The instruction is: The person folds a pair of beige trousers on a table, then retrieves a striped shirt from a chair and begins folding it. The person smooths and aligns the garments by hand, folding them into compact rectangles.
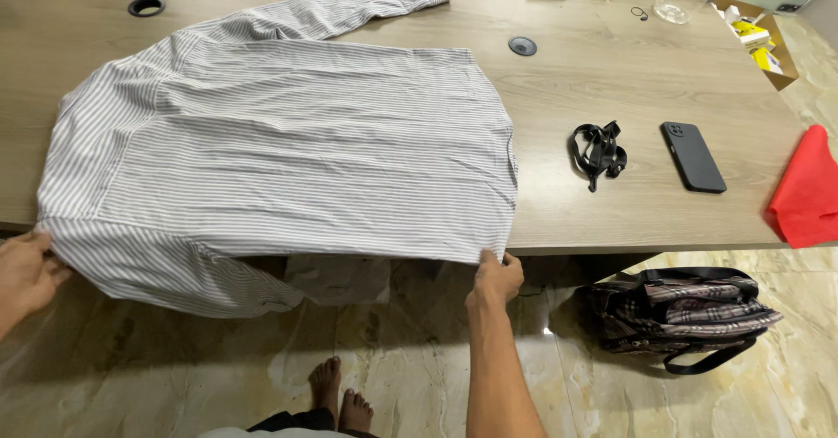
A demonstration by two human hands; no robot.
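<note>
My left hand [26, 272] sits low at the worktop's [611, 89] near edge, fingers closed on the striped shirt's [288, 141] left corner. My right hand [496, 279] reaches up, fingers pinching the shirt's right corner at the same edge. Shirt lies spread flat, one sleeve toward the far edge, near side hanging over. To the right: black strap [598, 151], dark phone [693, 157], red cloth [807, 189] at the right edge. Open box [761, 47] with yellow packets at the far right corner. Plaid bag [685, 311] on the floor.
</note>
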